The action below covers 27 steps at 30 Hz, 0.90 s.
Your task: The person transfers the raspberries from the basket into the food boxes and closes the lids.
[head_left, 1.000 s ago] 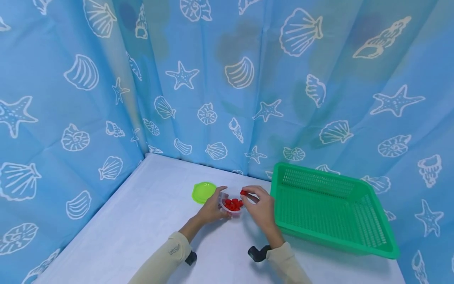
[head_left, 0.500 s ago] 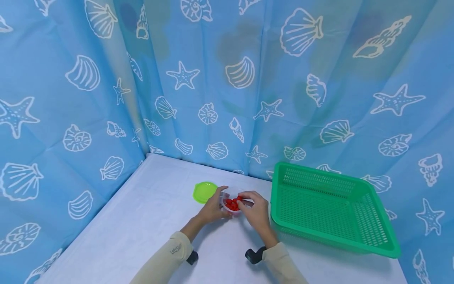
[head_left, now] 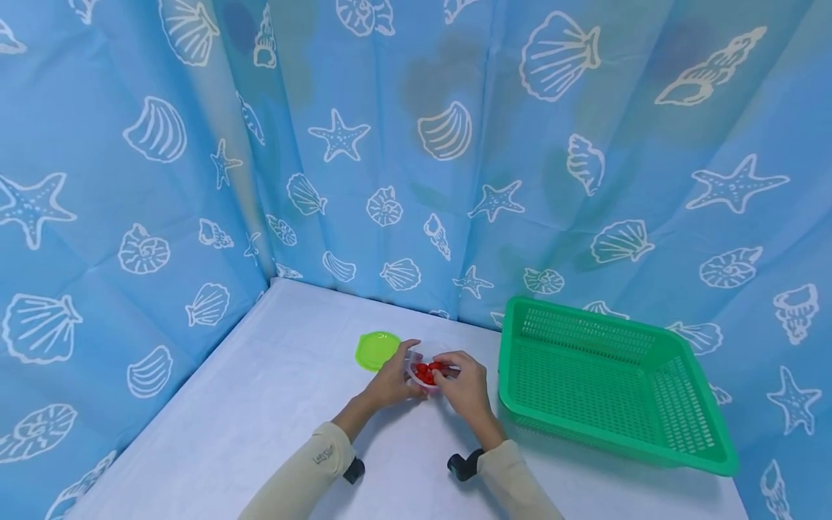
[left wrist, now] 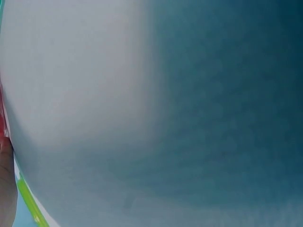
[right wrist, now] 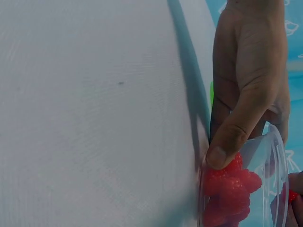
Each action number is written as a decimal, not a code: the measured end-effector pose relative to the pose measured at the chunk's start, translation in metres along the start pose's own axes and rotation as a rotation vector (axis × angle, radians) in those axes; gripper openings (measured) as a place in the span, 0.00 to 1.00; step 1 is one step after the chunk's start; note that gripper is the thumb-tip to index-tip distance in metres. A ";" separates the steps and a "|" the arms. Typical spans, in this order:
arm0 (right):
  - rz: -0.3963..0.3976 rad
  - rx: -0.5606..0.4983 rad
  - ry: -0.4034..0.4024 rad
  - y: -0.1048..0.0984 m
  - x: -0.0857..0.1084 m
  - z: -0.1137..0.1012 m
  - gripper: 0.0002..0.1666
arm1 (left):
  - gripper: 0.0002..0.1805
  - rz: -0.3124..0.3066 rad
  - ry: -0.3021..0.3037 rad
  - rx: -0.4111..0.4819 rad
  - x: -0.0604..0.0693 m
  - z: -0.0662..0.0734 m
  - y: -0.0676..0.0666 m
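My left hand point(head_left: 390, 381) grips the side of a small clear plastic container point(head_left: 416, 384). Inside lie several red raspberries point(head_left: 425, 376), seen through the wall in the right wrist view. My right hand point(head_left: 469, 390) is at the container's mouth, its thumb and fingers pinching a raspberry point(right wrist: 292, 195). The right wrist view has the left thumb pressed along the outside of the clear wall point(right wrist: 272, 161). The left wrist view catches only part of a hand point(left wrist: 6, 184) at its edge. A bright green lid point(head_left: 377, 351) lies on the table just behind the left hand.
A large green perforated basket point(head_left: 614, 446) stands on the right side of the white-covered table point(head_left: 214, 433). Blue curtains point(head_left: 390, 94) with white shell prints hang along the back and left sides.
My right hand has moved left and down from beside the rim to the container's mouth, bringing the raspberry in its fingers. My left hand keeps holding the container in place.
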State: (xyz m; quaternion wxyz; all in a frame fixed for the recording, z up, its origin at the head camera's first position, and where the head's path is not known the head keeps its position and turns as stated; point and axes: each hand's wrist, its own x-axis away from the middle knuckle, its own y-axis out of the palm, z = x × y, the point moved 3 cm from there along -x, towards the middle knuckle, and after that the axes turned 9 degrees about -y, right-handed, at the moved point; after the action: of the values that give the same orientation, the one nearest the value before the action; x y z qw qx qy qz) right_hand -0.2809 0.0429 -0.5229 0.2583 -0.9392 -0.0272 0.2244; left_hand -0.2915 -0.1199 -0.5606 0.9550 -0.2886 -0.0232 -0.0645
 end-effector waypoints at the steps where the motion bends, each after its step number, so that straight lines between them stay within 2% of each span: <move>1: -0.003 0.012 -0.008 0.000 0.000 0.000 0.15 | 0.54 -0.001 0.004 0.000 0.000 0.000 0.000; 12: -0.040 0.186 -0.109 0.004 -0.002 -0.005 0.17 | 0.54 -0.001 -0.020 0.008 0.001 0.001 0.000; 21: -0.070 0.320 -0.052 0.009 -0.003 -0.009 0.19 | 0.55 0.005 -0.025 0.009 0.002 0.001 0.001; 27: -0.083 0.324 -0.043 0.007 -0.006 -0.010 0.19 | 0.55 0.010 -0.018 0.007 0.002 0.004 -0.001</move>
State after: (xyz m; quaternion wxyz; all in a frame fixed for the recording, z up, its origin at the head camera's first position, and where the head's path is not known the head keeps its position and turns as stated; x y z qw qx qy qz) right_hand -0.2821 0.0313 -0.5163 0.4147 -0.8785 -0.0351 0.2348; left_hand -0.2898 -0.1185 -0.5571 0.9561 -0.2859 -0.0306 -0.0572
